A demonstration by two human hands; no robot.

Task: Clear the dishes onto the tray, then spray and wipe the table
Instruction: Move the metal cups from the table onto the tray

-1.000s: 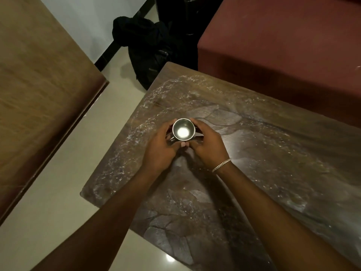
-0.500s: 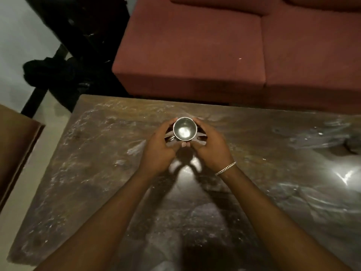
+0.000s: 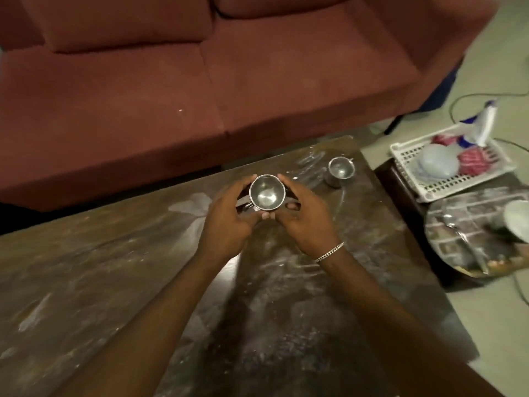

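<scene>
Starting at my end: the dark brown, marble-patterned surface (image 3: 128, 296) runs out under both forearms, streaked with pale smears. That mess is what the spray and wipe are for, but dishes come first.

Over the middle of it, my left grip (image 3: 226, 224) and right grip (image 3: 307, 224) are both curled round a small round stainless-steel cup (image 3: 267, 192), fingers at its sides and tips tucked under its base, with the mouth up and level. Two grips on one little cup: I reckon that's to keep it upright on the carry. It looks lifted, though I can't quite tell whether the base is off the surface.

Further out to the right, a second stainless-steel cup (image 3: 340, 167) stands untouched near the far right corner, and it looks like the next to go.

Off the right edge, on a low dark stand (image 3: 406, 213), sits the round shiny tray (image 3: 472, 253), carrying a metal spoon (image 3: 458, 233) and a white bowl (image 3: 518, 222). That's the destination, so the move ahead should be rightward.

Beyond it, a white slotted plastic basket (image 3: 458, 186) holds crumpled cloths, with a white-and-blue spray bottle (image 3: 486, 121) upright at its far corner, handy for the wiping stage.

Farthest back, the dark red fabric sofa (image 3: 200, 81).
</scene>
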